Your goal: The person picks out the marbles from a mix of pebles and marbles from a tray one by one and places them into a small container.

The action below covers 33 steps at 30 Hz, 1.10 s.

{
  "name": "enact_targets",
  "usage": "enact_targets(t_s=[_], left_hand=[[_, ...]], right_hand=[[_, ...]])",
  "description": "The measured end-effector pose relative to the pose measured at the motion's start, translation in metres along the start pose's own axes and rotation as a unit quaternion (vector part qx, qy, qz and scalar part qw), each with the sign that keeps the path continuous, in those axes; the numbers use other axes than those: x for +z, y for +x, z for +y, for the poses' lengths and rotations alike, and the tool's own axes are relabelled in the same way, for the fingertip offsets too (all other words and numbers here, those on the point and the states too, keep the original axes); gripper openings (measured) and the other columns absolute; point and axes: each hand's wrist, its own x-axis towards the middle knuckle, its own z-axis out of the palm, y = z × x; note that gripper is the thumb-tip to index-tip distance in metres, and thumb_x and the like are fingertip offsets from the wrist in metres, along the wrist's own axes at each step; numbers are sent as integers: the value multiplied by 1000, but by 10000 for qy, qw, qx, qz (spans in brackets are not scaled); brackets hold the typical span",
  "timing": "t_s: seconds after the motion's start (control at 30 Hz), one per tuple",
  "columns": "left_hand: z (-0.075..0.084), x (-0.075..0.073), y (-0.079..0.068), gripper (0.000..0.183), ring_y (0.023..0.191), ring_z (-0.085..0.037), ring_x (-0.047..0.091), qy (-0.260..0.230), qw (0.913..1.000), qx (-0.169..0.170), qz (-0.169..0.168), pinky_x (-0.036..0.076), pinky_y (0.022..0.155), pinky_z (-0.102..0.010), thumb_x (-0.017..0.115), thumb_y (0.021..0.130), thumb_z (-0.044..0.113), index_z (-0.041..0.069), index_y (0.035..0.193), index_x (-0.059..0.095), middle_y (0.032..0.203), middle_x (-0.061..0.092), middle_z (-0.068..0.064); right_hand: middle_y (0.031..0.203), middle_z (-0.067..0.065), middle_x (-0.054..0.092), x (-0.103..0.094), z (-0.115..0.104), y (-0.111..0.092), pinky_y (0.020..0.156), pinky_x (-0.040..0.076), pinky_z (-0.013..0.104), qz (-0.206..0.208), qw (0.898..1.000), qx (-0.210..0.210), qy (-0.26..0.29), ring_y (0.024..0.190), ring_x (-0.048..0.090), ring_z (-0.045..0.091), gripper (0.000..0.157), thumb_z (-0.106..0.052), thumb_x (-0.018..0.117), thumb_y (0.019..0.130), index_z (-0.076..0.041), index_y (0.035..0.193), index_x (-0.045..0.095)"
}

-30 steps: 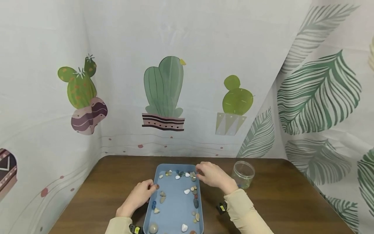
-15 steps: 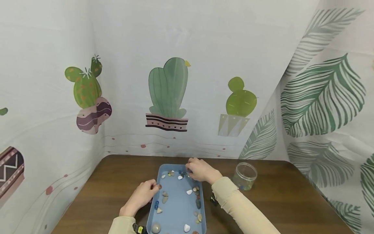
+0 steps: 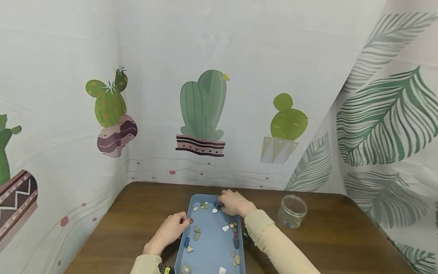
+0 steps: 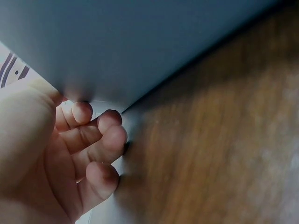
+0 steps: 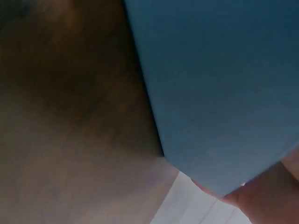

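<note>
A blue rectangular tray (image 3: 212,253) lies lengthwise on the table, with small pebbles along its sides. My left hand (image 3: 170,230) grips its left side, thumb over the rim beside a reddish-brown pebble (image 3: 191,220). In the left wrist view, curled fingers (image 4: 108,179) stand outside the tray wall. At the far right corner my right hand (image 3: 234,203) reaches over the rim, fingertips down beside dark blue stones (image 3: 216,205). I cannot tell whether it pinches one. The right wrist view shows the tray wall (image 5: 210,93) covering most of that hand (image 5: 268,196).
To the right of the tray stands a clear jar (image 3: 292,211) with a few coloured pieces at its bottom. The brown wooden table (image 3: 143,201) reaches back to a white cloth (image 3: 253,57) printed with cacti and leaves.
My right hand has moved left from the tray's right rim to over its far right corner, covering the grey pebbles there. My left hand stays on the rim. The head view has shifted slightly.
</note>
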Motion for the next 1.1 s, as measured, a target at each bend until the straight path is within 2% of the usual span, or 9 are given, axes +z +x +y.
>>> enact_targets(t_s=[0.17, 0.33, 0.47, 0.67, 0.87, 1.1], left_hand=[[1, -1, 0, 32, 53, -14, 53, 6, 10000, 16, 2, 45, 50, -29, 55, 100, 24, 12, 72, 46, 59, 46, 3], [3, 0, 1, 32, 53, -14, 54, 16, 10000, 22, -9, 45, 50, -29, 55, 100, 24, 12, 72, 46, 59, 47, 3], [2, 1, 1, 32, 53, -13, 54, 31, 10000, 9, 18, 45, 50, -29, 55, 100, 26, 12, 72, 47, 59, 48, 3], [-1, 1, 2, 32, 52, -13, 54, 105, 9999, -9, 91, 45, 49, -28, 57, 99, 28, 13, 72, 48, 58, 48, 3], [-3, 1, 4, 33, 52, -12, 53, 153, 9998, 7, 145, 44, 49, -28, 57, 99, 29, 13, 72, 48, 58, 48, 4], [-3, 2, 4, 32, 53, -13, 54, 93, 9999, 15, 77, 46, 50, -28, 57, 99, 27, 13, 72, 48, 59, 47, 3]], right_hand=[[85, -6, 48, 1, -1, 0, 66, 43, 31, -6, 10000, 9, 57, 77, 46, 12, 10, -20, 71, 88, -19, 82, 63], [83, -6, 47, -5, 2, -6, 62, 41, 28, 64, 9998, -70, 196, 74, 45, 11, 11, -20, 70, 90, -19, 82, 62], [88, -5, 53, -15, 6, -12, 65, 45, 29, 165, 9992, -153, 317, 77, 49, 12, 5, -20, 70, 90, -17, 92, 66], [99, 0, 60, -31, 15, -21, 72, 50, 34, 500, 9965, -389, 539, 85, 58, 15, 14, -21, 68, 92, -12, 103, 68], [96, 1, 60, -44, 30, -41, 71, 50, 33, 1030, 9914, -464, 662, 83, 59, 16, 13, -18, 68, 92, -9, 101, 67], [94, -1, 60, -49, 47, -67, 70, 50, 36, 1294, 9894, -272, 608, 80, 59, 16, 9, -18, 70, 91, -12, 97, 66]])
